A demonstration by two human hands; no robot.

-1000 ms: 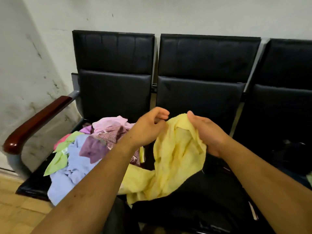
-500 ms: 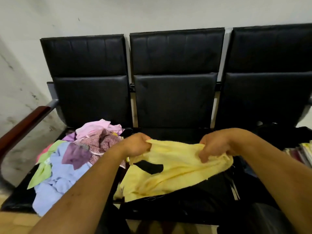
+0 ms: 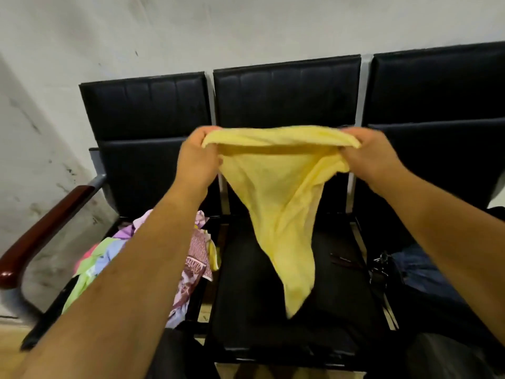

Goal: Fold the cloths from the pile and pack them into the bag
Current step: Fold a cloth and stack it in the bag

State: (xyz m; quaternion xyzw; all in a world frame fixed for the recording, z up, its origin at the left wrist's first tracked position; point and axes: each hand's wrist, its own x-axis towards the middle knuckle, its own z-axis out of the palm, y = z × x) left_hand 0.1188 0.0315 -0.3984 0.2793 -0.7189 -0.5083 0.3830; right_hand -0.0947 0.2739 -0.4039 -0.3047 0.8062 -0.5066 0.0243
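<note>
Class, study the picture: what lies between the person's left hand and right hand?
In the head view, the yellow cloth spans the gap: left hand and right hand each grip its top edge, the rest hanging.

Yellow cloth [image 3: 281,192]: thin, soft woven fabric, matt, creased where it hangs.
Pile [image 3: 109,258]: mixed soft cloths, all matt. One has a printed pattern.
Seats [image 3: 287,94]: black padded cover, leather-like, smooth with a dull sheen. The backs have stitched ribs.
Armrest [image 3: 46,236]: dark red-brown wood, varnished and glossy, with a bright highlight at its end.
Frame [image 3: 99,179]: grey metal, satin finish.
Wall [image 3: 246,28]: painted plaster, matt, stained and scuffed.
Floor [image 3: 11,351]: pale wood look, low sheen.
</note>
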